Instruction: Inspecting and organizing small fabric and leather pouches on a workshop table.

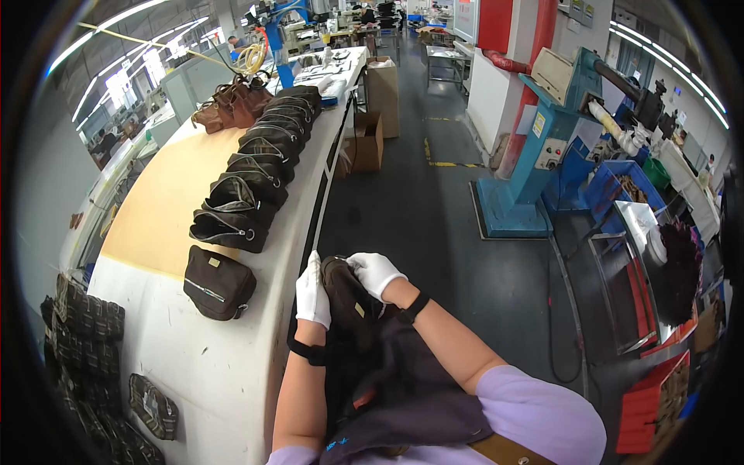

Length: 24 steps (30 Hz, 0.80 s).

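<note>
Both hands wear white gloves and hold one dark brown zippered pouch in front of my body, beside the table's edge. Its near side bears a small pale tag. My left hand presses flat along the pouch's left side, while my right hand grips its upper right edge with bent fingers. A similar brown pouch with a silver zipper lies on the white table to the left. Beyond it stretches a row of dark pouches, the nearest ones with their zippers undone.
Brown leather-like bags sit at the row's far end. Patterned woven pouches are piled at the left, one apart. A blue machine stands across the aisle, with a metal-framed cart and a red crate at right.
</note>
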Motion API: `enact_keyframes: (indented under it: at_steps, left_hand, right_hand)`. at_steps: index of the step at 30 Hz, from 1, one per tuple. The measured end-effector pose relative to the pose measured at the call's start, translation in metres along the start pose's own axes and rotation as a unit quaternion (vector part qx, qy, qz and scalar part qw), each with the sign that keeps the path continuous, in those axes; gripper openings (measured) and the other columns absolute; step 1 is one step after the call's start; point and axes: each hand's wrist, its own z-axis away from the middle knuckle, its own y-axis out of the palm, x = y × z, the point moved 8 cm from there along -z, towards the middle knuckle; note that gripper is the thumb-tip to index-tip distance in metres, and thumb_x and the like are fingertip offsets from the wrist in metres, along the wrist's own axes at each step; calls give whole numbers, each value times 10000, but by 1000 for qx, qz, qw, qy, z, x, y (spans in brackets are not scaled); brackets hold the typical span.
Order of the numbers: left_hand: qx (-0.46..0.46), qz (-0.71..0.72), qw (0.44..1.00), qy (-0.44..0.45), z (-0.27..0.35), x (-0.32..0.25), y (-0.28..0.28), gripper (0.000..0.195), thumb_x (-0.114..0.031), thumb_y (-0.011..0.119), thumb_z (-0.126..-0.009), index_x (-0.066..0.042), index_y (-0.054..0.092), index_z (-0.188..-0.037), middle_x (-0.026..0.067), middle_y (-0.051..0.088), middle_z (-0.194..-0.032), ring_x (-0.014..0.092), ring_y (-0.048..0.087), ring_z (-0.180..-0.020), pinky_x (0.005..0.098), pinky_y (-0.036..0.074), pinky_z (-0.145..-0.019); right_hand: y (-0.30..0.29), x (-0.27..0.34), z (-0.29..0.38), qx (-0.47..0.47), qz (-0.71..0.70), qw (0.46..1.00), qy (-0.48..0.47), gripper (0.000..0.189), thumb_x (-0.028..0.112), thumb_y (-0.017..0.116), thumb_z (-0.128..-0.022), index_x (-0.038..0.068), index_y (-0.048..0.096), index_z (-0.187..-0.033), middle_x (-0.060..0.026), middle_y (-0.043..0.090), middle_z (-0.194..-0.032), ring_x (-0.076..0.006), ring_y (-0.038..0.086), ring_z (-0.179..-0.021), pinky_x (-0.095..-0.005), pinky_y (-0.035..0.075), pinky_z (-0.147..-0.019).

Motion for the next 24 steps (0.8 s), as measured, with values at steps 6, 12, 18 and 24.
enact_keyframes:
  at_steps: [6,12,18,24]
  left_hand:
    - [-85,0,996,30,-6,1,-5,433,-349,455,-1029,29,662,-1066,25,653,-931,91,567,-827,237,474,-772]
    - [-26,-10,999,23,-4,4,-5,432,-339,444,-1033,27,621,-1180,51,663,-1022,97,592,-902,242,488,-803]
    - [-33,-58,998,7,-13,7,-16,466,-347,451,-1026,60,627,-1170,85,685,-1005,123,602,-954,261,476,-840]
    - [-50,-168,984,30,-14,-14,-4,497,-384,470,-1016,73,632,-1122,70,678,-940,105,567,-852,248,456,-804]
  right_hand:
    - [33,-25,-36,80,-145,986,-11,161,103,526,-905,26,658,-956,-181,672,-886,-259,641,-776,-345,495,-716]
    - [37,-35,9,56,-430,896,101,246,144,492,-1006,-39,625,-1103,-28,654,-1015,-103,589,-924,-265,478,-875]
    - [24,-38,5,-11,-291,955,55,160,21,513,-938,-2,657,-1005,-42,663,-904,-115,597,-872,-257,475,-806]
    - [10,-45,-5,-43,-373,919,120,171,38,496,-972,-13,657,-995,-32,658,-899,-81,584,-792,-226,482,-742]
